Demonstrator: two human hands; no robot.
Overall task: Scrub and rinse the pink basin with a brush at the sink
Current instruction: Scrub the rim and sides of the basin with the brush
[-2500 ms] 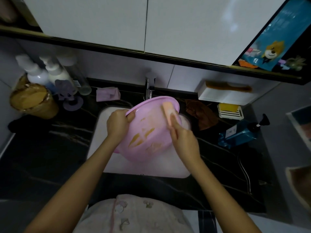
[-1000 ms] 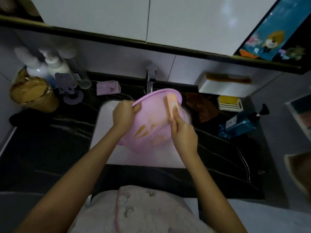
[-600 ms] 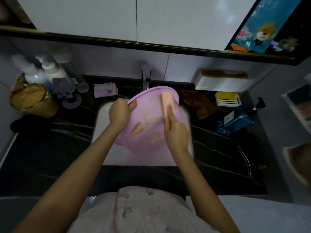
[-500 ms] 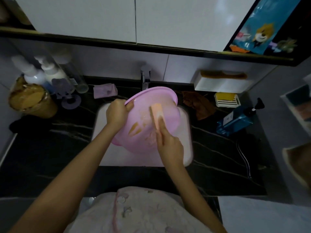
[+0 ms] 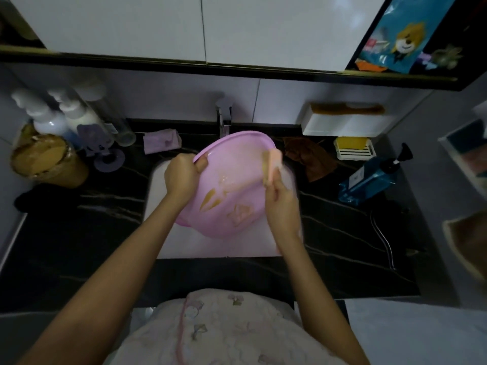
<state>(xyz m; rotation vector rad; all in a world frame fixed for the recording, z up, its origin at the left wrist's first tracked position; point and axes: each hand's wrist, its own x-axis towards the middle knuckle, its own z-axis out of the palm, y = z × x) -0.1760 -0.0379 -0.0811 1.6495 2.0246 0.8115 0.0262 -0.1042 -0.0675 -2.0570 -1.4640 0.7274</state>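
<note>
In the head view, the pink basin point(image 5: 232, 185) is held tilted over the white sink point(image 5: 163, 206), with its open side turned toward the person and its far rim just below the tap point(image 5: 223, 122). The left hand point(image 5: 181, 177) clenches the basin's left rim, thumb inside. The right hand point(image 5: 283, 206) grasps the brush point(image 5: 272, 164), which is blurred. Its long axis points away from the person, and its head lies against the inner wall at the basin's right rim. The unscrubbed inside lies to the left of the brush and nearer the person, so the next stroke probably runs that way. The dark countertop point(image 5: 79, 233) surrounds the sink, with a brown cloth point(image 5: 311, 159) and a blue pump bottle point(image 5: 369, 180) near its right edge.
</note>
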